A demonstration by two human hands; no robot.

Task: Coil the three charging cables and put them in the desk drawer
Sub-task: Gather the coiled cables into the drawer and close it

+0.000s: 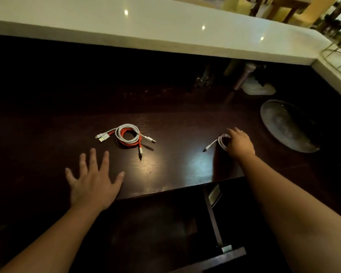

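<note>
Dark wood surface point(175, 160), dim room, white raised counter point(146, 30) along the far side and right corner. Near edge runs diagonally under both forearms; below it the drawer point(215, 223) is pulled out, interior dark, contents not readable. Open room mid-surface between the hands. Right side: round metal dish point(287, 125) near the right hand; crumpled white item point(258, 88) and dim bottles farther back, well apart. Left hand point(95, 182) flat, fingers spread, holding nothing, near the edge. Just beyond it: white cable point(126, 133) coiled on top of red cable point(128, 142), plugs trailing. Right hand point(240, 143) grips the small white cable coil point(221, 141), resting on the surface, one plug end sticking out left.
</note>
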